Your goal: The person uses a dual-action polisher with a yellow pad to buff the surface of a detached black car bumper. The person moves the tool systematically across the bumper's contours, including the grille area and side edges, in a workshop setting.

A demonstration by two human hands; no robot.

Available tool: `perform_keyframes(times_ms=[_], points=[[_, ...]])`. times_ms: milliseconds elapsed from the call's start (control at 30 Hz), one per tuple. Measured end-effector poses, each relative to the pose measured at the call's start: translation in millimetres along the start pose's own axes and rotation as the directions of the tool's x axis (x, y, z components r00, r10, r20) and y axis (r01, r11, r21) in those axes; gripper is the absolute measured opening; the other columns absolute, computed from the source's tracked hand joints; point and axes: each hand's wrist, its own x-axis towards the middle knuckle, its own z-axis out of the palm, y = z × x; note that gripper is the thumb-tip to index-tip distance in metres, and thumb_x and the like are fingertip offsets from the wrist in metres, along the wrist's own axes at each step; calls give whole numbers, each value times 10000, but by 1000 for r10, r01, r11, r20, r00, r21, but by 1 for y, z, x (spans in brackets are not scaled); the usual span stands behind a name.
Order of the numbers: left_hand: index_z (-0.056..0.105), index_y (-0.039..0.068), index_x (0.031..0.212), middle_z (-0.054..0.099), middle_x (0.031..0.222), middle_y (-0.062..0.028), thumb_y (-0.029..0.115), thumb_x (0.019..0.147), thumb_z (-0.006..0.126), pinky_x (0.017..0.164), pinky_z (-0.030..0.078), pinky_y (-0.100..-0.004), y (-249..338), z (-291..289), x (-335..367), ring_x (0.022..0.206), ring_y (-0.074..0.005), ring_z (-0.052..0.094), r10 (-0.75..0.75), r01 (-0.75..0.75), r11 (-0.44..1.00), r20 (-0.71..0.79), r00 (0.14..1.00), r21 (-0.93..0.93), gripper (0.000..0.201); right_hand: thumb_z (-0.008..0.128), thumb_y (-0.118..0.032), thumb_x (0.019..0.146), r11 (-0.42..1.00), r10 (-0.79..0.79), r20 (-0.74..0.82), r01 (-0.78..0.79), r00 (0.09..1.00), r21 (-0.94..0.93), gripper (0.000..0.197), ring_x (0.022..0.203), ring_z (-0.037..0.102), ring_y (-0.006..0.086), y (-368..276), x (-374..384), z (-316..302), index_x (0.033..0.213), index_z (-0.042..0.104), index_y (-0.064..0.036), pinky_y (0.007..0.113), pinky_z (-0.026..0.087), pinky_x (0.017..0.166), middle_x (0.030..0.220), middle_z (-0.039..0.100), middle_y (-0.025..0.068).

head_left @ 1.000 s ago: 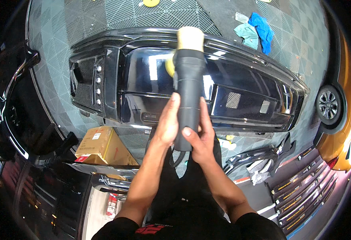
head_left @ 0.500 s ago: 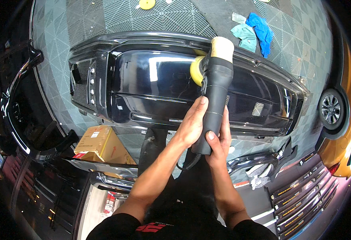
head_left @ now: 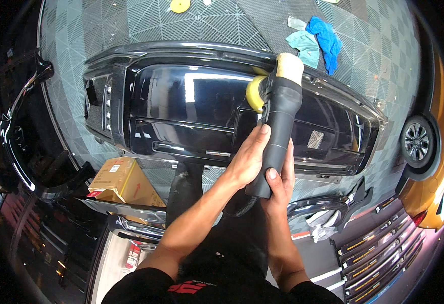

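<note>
A black polisher (head_left: 278,121) with a cream front cover and a yellow foam pad (head_left: 254,94) is held between my two hands. Its body slants across a glossy black car body panel (head_left: 191,109), and the pad sits at the panel's upper middle; whether it presses on the surface I cannot tell. My left hand (head_left: 248,158) is closed along the left side of the polisher's body. My right hand (head_left: 281,180) wraps the rear end from the right, thumb on top. A dark cord (head_left: 243,206) hangs from that end.
Blue cloth (head_left: 325,43) and teal cloth (head_left: 304,48) lie on the tiled floor beyond the panel, near a yellow pad (head_left: 180,5). A cardboard box (head_left: 126,182) stands at lower left. Dark car parts lie left and lower right; an orange car (head_left: 424,192) stands at right.
The polisher has moved a little to the right along the panel, both hands still round it. The whole view has shifted slightly.
</note>
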Motion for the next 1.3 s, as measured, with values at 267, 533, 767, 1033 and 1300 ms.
perform_keyframes(times_ms=[267,533,767,1033,1300], points=[[557,28,1504,637,1399,-91,544,1179,405,1114,486,-343,-10,22,10,1275,-164,606,-15,12,996,26,1000,88,629,804,-333,894,997,42,-78,-36,996,73,1092,1545,427,328,-11,-1,-17,1714,205,68,434,320,1276,1684,399,257],[571,27,1478,655,1357,-92,545,1177,417,1073,510,-324,-21,30,19,1235,-144,621,-21,12,998,130,991,67,619,820,-353,886,997,35,-125,-25,992,79,1107,1494,478,324,-22,-1,-25,1705,212,78,426,356,1251,1630,450,245],[594,43,1454,676,1320,-86,576,1163,430,1049,528,-325,1,8,-2,1193,-147,646,12,-12,998,10,1000,66,629,802,-336,898,999,26,-40,-24,999,41,1088,1525,442,327,-6,-5,-2,1697,208,103,432,319,1272,1651,430,257],[610,34,1416,702,1225,-97,660,1126,436,835,617,-325,33,-57,-30,997,-162,711,78,-81,996,-87,993,-33,711,810,-313,913,999,42,95,-44,995,16,1086,1552,418,323,18,-9,64,1696,191,114,436,315,1280,1691,390,259],[564,41,1409,665,1107,-74,598,1161,399,718,612,-297,75,-131,-61,860,-129,683,80,-97,991,-181,980,-90,632,817,-185,952,989,44,235,-75,971,125,1046,1455,526,262,44,-15,144,1720,153,68,402,424,1205,1644,458,224]])
